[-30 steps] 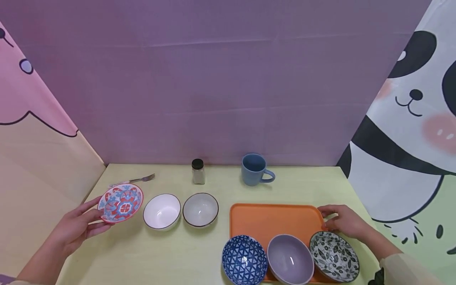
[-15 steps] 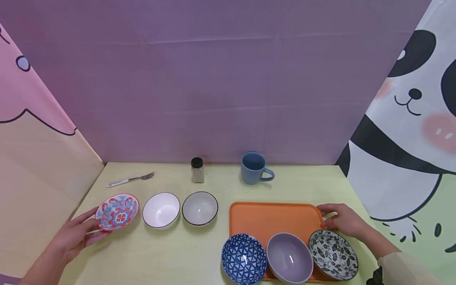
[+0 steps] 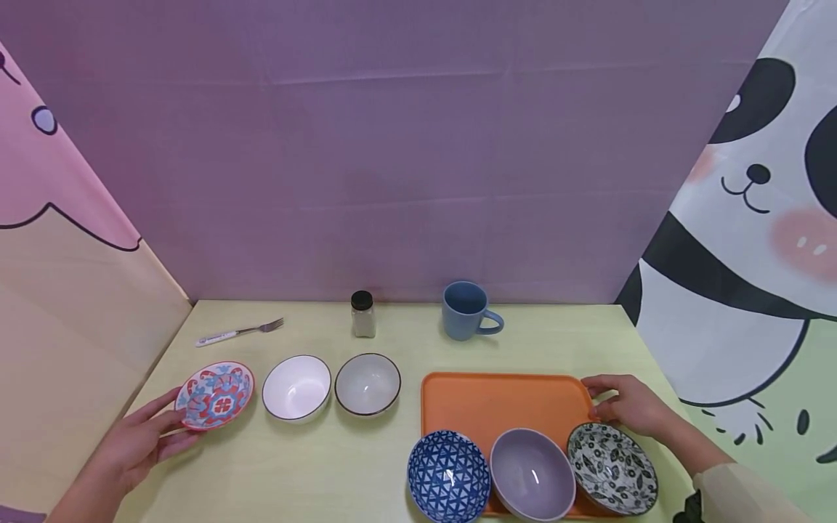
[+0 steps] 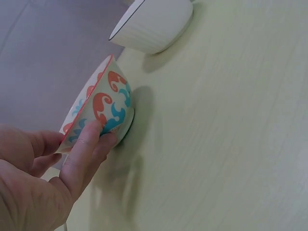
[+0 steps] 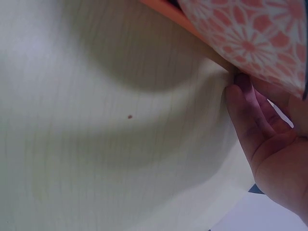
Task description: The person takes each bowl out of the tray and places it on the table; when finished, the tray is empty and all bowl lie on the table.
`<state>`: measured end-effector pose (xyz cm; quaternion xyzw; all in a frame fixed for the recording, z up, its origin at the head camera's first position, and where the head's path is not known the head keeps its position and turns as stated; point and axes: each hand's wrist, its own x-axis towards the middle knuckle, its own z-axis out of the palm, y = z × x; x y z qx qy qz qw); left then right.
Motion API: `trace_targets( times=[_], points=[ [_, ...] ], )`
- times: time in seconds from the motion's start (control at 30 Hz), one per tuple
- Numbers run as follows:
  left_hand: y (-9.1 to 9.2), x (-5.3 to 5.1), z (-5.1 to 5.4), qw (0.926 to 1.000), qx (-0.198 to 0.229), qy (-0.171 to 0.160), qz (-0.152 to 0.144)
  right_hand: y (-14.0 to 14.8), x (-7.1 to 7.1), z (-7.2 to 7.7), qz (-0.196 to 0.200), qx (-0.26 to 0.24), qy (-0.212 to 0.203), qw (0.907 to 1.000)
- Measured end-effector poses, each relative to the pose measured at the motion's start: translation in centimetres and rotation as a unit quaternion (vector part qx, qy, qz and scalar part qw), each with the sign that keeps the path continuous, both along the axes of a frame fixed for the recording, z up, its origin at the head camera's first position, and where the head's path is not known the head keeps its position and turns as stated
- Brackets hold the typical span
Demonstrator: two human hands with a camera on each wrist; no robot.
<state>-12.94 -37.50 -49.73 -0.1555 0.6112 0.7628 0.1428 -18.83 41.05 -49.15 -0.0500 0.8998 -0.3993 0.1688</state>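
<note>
My left hand (image 3: 140, 439) pinches the near-left rim of a red-and-blue patterned bowl (image 3: 216, 396). In the left wrist view, the thumb side lies at the bowl's rim and other fingers press its outer wall. The bowl (image 4: 103, 103) has its foot at or just above the table; I cannot tell if it touches. At the right, my right hand (image 3: 631, 407) grips the right edge of an orange tray (image 3: 503, 399). In the right wrist view, the fingertips of the right hand (image 5: 269, 130) meet the tray edge under a bowl's orange floral outside (image 5: 250, 43).
Blue triangle-patterned (image 3: 448, 476), lilac (image 3: 532, 476) and black-leaf (image 3: 612, 468) bowls stand along the tray's front. White (image 3: 297, 387) and grey-white (image 3: 368, 385) bowls sit mid-table. Behind are a fork (image 3: 242, 332), a black-capped jar (image 3: 363, 316) and a blue mug (image 3: 466, 312).
My left hand has lowered the patterned bowl toward the table and slightly toward me, uncovering the fork's handle. The right hand has stayed at the tray's edge.
</note>
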Motion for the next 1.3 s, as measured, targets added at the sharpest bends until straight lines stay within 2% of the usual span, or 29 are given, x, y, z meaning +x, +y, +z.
trace_targets(
  times=[0.17, 0.23, 0.3, 0.43, 0.67, 0.8, 0.87, 1.03, 1.17, 1.23, 1.3],
  points=[
    [0.1, 0.1, -0.2, 0.9999, 0.004, 0.007, 0.007, -0.1, 0.0, 0.2, -0.006, 0.001, -0.005, 1.0],
    [0.1, 0.1, -0.3, 0.9999, -0.003, 0.005, 0.013, -0.2, -0.1, 0.3, -0.008, 0.004, -0.009, 0.9999],
    [0.1, 0.1, -0.4, 0.9998, -0.016, 0.001, 0.007, -0.3, -0.1, 0.4, -0.009, 0.008, -0.011, 0.9999],
    [0.0, 0.2, -0.1, 0.9982, -0.06, -0.008, -0.003, -0.3, -0.3, 0.4, -0.013, 0.014, -0.013, 0.9997],
    [-0.1, 0.5, 0.3, 0.9899, -0.14, 0.011, -0.019, -0.3, -0.3, 0.4, -0.016, 0.022, -0.013, 0.9995],
    [-0.2, 0.7, 0.8, 0.9779, -0.204, 0.034, -0.031, -0.2, -0.1, 0.4, -0.016, 0.019, -0.011, 0.9996],
    [-0.3, 1.0, 1.3, 0.9681, -0.243, 0.048, -0.038, -0.2, -0.2, 0.3, -0.015, 0.018, -0.01, 0.9997],
    [-0.3, 1.5, 3.1, 0.9409, -0.33, 0.05, -0.059, -0.2, -0.4, 0.3, -0.012, 0.022, -0.01, 0.9996],
    [0.3, 1.9, 4.4, 0.9228, -0.378, 0.053, -0.057, -0.1, -0.4, 0.3, -0.018, 0.026, -0.015, 0.9994],
    [0.8, 2.2, 5.0, 0.9168, -0.392, 0.061, -0.045, 0.0, -0.5, 0.2, -0.017, 0.023, -0.015, 0.9995],
    [1.4, 2.5, 5.4, 0.9159, -0.392, 0.078, -0.034, 0.0, -0.5, 0.1, -0.016, 0.02, -0.014, 0.9996]
  ],
)
